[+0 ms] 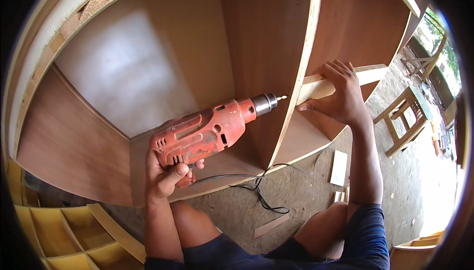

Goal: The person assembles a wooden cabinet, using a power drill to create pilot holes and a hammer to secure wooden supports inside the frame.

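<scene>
My left hand (168,173) is wrapped round the handle of a worn red power drill (202,132). The drill lies nearly level, its metal chuck (264,103) and short bit pointing right. The bit's tip is at or very close to the upright divider panel (300,67) of a wooden cabinet; I cannot tell if it touches. On the divider's other side, my right hand (338,90) grips a pale wooden shelf board (371,75), fingers over its top and thumb below. One end of that board meets the divider.
A black cord (259,191) trails over the concrete floor by wood offcuts (338,168). To the right stands a stool (407,119). A yellowish compartmented frame (74,230) is at lower left. The cabinet's back panel (143,62) and thick near edge (64,28) surround the left side.
</scene>
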A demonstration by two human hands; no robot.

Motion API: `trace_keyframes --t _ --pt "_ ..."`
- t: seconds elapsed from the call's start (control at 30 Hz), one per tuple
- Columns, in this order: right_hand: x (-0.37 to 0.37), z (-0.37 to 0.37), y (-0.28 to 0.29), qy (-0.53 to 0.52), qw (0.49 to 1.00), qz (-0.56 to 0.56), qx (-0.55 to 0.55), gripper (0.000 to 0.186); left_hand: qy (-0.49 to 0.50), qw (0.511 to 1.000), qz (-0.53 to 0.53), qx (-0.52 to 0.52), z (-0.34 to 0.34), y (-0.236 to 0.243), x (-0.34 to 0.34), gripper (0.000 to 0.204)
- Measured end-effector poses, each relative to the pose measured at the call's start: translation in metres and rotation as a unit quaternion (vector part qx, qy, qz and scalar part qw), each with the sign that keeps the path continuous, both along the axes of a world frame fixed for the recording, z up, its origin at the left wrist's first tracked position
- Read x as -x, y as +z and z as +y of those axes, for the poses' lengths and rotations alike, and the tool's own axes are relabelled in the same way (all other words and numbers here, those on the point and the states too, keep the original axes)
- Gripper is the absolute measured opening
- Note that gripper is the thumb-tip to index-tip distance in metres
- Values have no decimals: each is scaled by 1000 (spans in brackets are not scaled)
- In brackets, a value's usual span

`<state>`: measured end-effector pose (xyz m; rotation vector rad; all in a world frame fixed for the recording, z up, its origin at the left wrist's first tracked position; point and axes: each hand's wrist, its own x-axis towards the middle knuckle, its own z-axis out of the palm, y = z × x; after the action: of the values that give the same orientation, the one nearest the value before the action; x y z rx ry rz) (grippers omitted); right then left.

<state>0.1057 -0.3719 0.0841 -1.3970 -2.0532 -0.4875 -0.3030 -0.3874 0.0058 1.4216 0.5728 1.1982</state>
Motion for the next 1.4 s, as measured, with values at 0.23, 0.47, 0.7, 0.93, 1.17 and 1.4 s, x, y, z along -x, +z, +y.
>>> trace_keyframes --t 0.23,0.47,0.7,0.93,1.17,1.4 --pt "-1 0 0 -6 1000 -9 9 69 29 999 -17 -41 3 -2 -6 81" --pt "2 1 0 -3 1000 2 3 71 24 999 -7 -37 8 -10 14 77" --pt "2 0 1 -7 1000 -5 13 70 41 998 35 -36 0 16 6 79" --pt "2 -2 2 -18 1000 -4 24 66 9 998 51 -39 6 21 13 77" --pt "-2 -1 -2 7 1000 13 -4 74 -12 1000 8 -23 18 2 18 79" --pt "-1 -1 -4 9 1000 17 -13 77 9 1000 -5 -16 13 2 13 82"
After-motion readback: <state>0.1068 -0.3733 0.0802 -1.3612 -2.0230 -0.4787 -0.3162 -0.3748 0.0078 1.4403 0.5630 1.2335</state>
